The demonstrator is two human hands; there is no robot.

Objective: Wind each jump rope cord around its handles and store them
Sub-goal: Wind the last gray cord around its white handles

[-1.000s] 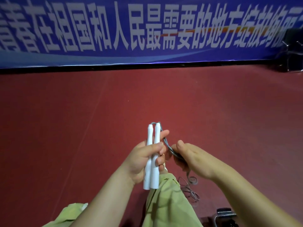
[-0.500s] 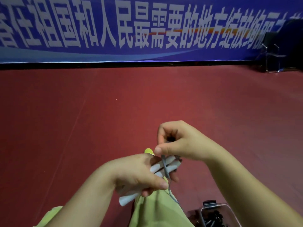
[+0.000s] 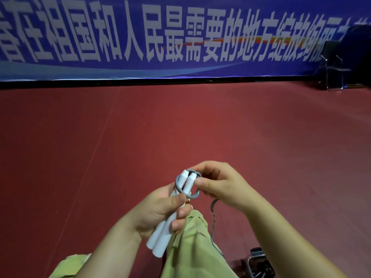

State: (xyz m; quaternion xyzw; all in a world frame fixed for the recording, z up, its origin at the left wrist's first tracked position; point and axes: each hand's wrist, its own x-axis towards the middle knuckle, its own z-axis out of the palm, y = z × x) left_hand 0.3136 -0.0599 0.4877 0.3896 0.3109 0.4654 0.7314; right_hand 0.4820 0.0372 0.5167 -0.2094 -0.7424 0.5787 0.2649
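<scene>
The jump rope handles [image 3: 170,213], two white ones pressed side by side, sit tilted in the left hand [image 3: 160,213], their narrow tips up and away from the person and their wide ends down towards the lap; the left fingers [image 3: 181,214] are curled round the middle of the pair, with the thumb laid across the front; the grey cord [image 3: 186,186] makes loose loops around the upper part of the handles, just below the tips; the right hand [image 3: 218,187] is close against those tips, its thumb and fingers [image 3: 202,184] pinching the cord at the loop; from under that hand a slack length of cord hangs down past the olive-green trouser leg [image 3: 190,247] towards the red floor [image 3: 180,127]; near the lower right, on the floor, stands a clear lidded box [image 3: 259,263], its contents too dark to make out; a blue banner [image 3: 180,37] with white characters runs along the far wall; a folding chair [image 3: 333,71] stands at the far right.
</scene>
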